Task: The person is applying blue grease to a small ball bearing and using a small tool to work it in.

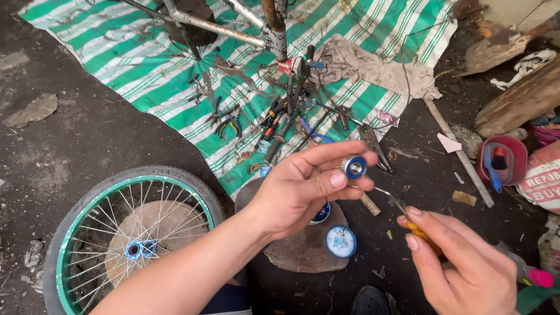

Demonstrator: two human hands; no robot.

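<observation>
**Steel bearing with blue seal: handling and grip points**

Steel and compact, the small round bearing (354, 167) sits between the fingertips of the left hand (303, 189), raised above a flat stone (303, 248). Thumb and forefinger pinch it across its outer ring, the blue face turned toward the camera; the other fingers are loosely curled.

The right hand (461, 262) is closed on the yellow handle of a thin metal pick (392, 198), whose tip points up toward the bearing and stops just short of it.

Handling judgement:
- Rigid and probably dense for its bulk; it will not deform under finger pressure
- Likely greasy, so the smooth ring may slip
- The blue seal looks thin; grip the outer ring, never the face

Near the stone: a round blue-rimmed lid (340, 241), a green-rimmed spoked wheel (131, 233), and hand tools (274, 119) on a green-striped tarpaulin (146, 58)
</observation>
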